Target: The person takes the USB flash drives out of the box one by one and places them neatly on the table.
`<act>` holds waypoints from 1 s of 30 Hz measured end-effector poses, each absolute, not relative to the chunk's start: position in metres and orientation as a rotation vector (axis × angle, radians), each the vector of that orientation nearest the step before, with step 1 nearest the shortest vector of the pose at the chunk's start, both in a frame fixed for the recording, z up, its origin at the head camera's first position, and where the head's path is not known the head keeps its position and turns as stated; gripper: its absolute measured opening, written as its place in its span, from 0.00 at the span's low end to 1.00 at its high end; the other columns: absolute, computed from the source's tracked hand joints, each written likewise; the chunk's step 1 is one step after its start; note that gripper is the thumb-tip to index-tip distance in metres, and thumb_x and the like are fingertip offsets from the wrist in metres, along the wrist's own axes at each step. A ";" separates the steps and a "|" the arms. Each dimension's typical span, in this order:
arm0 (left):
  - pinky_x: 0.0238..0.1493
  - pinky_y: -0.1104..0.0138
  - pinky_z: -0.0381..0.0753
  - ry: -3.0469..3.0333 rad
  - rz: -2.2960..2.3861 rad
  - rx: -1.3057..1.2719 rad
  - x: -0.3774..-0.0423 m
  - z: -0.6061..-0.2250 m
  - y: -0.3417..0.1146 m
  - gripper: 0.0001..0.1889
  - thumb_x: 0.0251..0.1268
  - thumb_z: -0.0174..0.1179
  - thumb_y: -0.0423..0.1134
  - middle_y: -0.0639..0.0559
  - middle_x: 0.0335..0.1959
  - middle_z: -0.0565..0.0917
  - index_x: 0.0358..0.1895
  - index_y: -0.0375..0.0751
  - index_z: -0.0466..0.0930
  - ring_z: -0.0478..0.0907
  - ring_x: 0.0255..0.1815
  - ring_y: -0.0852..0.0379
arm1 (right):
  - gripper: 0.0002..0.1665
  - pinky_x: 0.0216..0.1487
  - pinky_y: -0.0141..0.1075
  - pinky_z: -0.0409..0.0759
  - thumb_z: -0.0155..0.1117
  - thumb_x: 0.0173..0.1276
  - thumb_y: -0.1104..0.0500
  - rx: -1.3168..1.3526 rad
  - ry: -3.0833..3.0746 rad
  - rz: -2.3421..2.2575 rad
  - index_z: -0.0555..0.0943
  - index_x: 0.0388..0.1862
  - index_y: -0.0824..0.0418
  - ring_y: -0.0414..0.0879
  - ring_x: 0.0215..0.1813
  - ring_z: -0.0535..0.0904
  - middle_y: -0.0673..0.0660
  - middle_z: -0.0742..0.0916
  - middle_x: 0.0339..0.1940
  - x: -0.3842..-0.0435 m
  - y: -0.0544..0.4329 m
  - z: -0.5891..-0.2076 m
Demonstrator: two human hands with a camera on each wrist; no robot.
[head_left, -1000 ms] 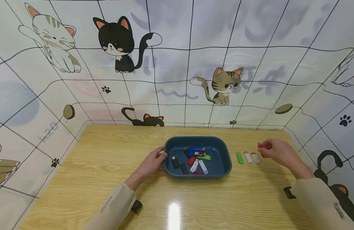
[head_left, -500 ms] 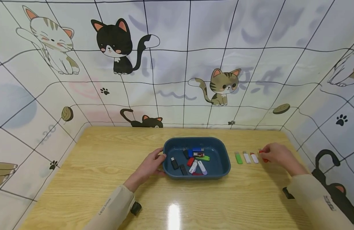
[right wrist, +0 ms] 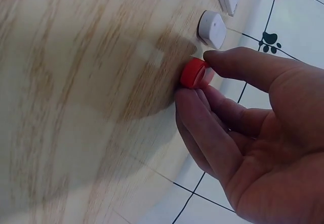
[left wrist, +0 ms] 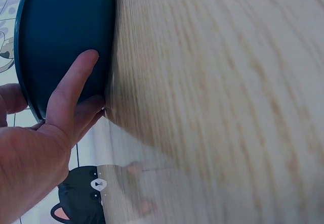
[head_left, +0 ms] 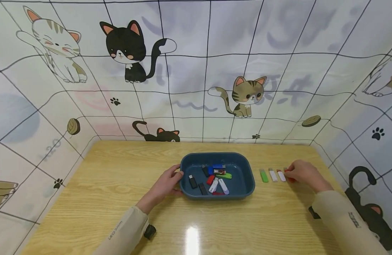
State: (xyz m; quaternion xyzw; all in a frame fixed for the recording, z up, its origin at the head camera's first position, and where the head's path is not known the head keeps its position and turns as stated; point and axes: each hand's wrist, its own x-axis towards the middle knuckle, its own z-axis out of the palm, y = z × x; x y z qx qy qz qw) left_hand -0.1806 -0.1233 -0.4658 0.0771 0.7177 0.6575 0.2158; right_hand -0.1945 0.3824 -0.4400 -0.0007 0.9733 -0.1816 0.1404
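Fingertips (right wrist: 216, 58) of the right hand (head_left: 304, 174) pinch a red stick (right wrist: 192, 73) beside a white stick (right wrist: 212, 30), seemingly for alignment, the left hand (head_left: 166, 180) gripping, likely steadying, the tray (head_left: 242, 179).

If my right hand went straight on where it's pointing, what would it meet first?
By the head view, probably the red-ended white stick beside the red stick your right hand pinches; depth is unclear, so perhaps the table.

Beige sleeves (head_left: 337, 214) bear dark lettering (head_left: 353, 220) and small black devices (head_left: 149, 232).
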 end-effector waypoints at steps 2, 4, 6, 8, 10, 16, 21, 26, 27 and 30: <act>0.44 0.48 0.89 1.992 1.825 0.209 -0.180 -0.465 -0.124 0.27 0.85 0.45 0.38 0.26 0.68 0.73 0.81 0.35 0.56 0.81 0.60 0.35 | 0.18 0.29 0.36 0.64 0.63 0.68 0.56 0.005 2.801 -0.510 0.78 0.17 0.57 0.44 0.24 0.69 0.48 0.78 0.15 -0.195 0.382 -0.439; 0.43 0.49 0.90 1.997 1.826 0.201 -0.179 -0.465 -0.124 0.27 0.85 0.45 0.39 0.26 0.67 0.74 0.81 0.35 0.57 0.81 0.59 0.36 | 0.19 0.30 0.37 0.64 0.63 0.70 0.55 0.017 2.791 -0.505 0.79 0.17 0.57 0.44 0.23 0.69 0.48 0.78 0.15 -0.195 0.381 -0.438; 0.42 0.49 0.90 1.998 1.830 0.188 -0.179 -0.465 -0.124 0.27 0.85 0.45 0.39 0.27 0.66 0.75 0.81 0.36 0.57 0.81 0.59 0.36 | 0.20 0.29 0.37 0.64 0.62 0.72 0.55 0.019 2.787 -0.505 0.79 0.17 0.56 0.44 0.23 0.69 0.49 0.79 0.15 -0.194 0.381 -0.438; 0.41 0.50 0.90 1.994 1.835 0.176 -0.179 -0.465 -0.124 0.27 0.85 0.45 0.39 0.28 0.66 0.75 0.81 0.36 0.58 0.81 0.58 0.36 | 0.21 0.29 0.37 0.63 0.62 0.72 0.56 0.022 2.785 -0.504 0.79 0.16 0.56 0.43 0.22 0.68 0.49 0.78 0.15 -0.192 0.380 -0.439; 0.41 0.50 0.90 1.996 1.836 0.167 -0.179 -0.465 -0.124 0.27 0.85 0.45 0.39 0.28 0.66 0.76 0.80 0.37 0.58 0.82 0.58 0.37 | 0.22 0.28 0.37 0.63 0.62 0.72 0.56 0.016 2.794 -0.499 0.79 0.16 0.55 0.43 0.21 0.68 0.48 0.78 0.14 -0.191 0.380 -0.441; 0.41 0.49 0.90 2.002 1.831 0.158 -0.180 -0.467 -0.123 0.28 0.85 0.46 0.39 0.28 0.67 0.75 0.81 0.37 0.58 0.82 0.58 0.38 | 0.19 0.28 0.37 0.63 0.62 0.72 0.55 0.026 2.820 -0.474 0.80 0.19 0.58 0.45 0.24 0.68 0.48 0.76 0.16 -0.192 0.381 -0.442; 0.41 0.49 0.90 2.018 1.821 0.158 -0.181 -0.467 -0.123 0.28 0.85 0.47 0.40 0.28 0.68 0.74 0.81 0.37 0.57 0.82 0.58 0.39 | 0.16 0.29 0.38 0.66 0.63 0.72 0.54 0.041 2.805 -0.482 0.84 0.27 0.63 0.46 0.27 0.70 0.51 0.80 0.21 -0.194 0.383 -0.440; 0.42 0.49 0.90 2.016 1.818 0.164 -0.181 -0.467 -0.122 0.28 0.85 0.47 0.40 0.28 0.69 0.73 0.81 0.37 0.57 0.82 0.58 0.38 | 0.25 0.37 0.45 0.78 0.62 0.74 0.51 0.053 2.795 -0.488 0.85 0.44 0.76 0.52 0.35 0.77 0.64 0.87 0.36 -0.192 0.385 -0.436; 0.42 0.49 0.90 2.014 1.820 0.168 -0.181 -0.467 -0.122 0.28 0.85 0.47 0.40 0.28 0.69 0.73 0.81 0.36 0.57 0.81 0.59 0.38 | 0.28 0.40 0.48 0.80 0.62 0.74 0.50 0.067 2.794 -0.487 0.83 0.47 0.78 0.54 0.38 0.79 0.67 0.87 0.39 -0.191 0.386 -0.435; 0.42 0.49 0.90 2.009 1.824 0.170 -0.180 -0.468 -0.122 0.28 0.85 0.47 0.40 0.27 0.68 0.73 0.81 0.36 0.57 0.81 0.60 0.37 | 0.32 0.46 0.55 0.81 0.62 0.75 0.47 0.096 2.794 -0.493 0.81 0.50 0.81 0.59 0.43 0.80 0.72 0.86 0.45 -0.189 0.387 -0.434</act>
